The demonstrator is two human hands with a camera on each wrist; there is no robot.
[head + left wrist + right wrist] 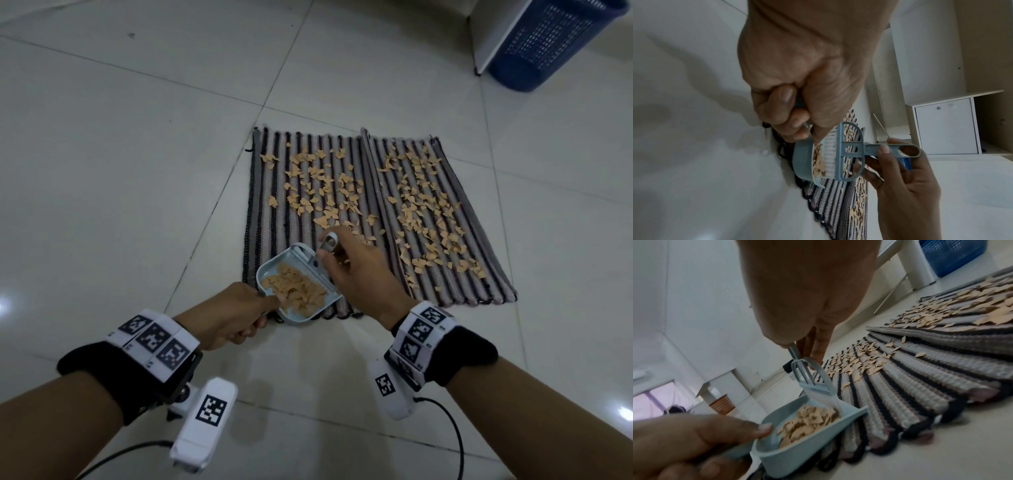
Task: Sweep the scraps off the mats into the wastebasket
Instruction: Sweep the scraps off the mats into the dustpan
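Two striped mats lie side by side on the tile floor, the left mat (274, 192) and the right mat (445, 205), both strewn with tan paper scraps (322, 185). My left hand (226, 315) grips the handle of a light blue dustpan (270, 270) at the left mat's near edge; a heap of scraps (807, 421) fills it. My right hand (356, 270) pinches the handle of a small blue brush (840, 151) whose white bristles (828, 155) stand at the pan's mouth. The blue wastebasket (548, 44) stands at the far right.
White furniture legs and a panel (493, 37) stand beside the wastebasket. A white cabinet (945, 126) shows in the left wrist view. Cables from the wrist cameras trail over the floor near me (455, 431). Bare glossy tiles surround the mats.
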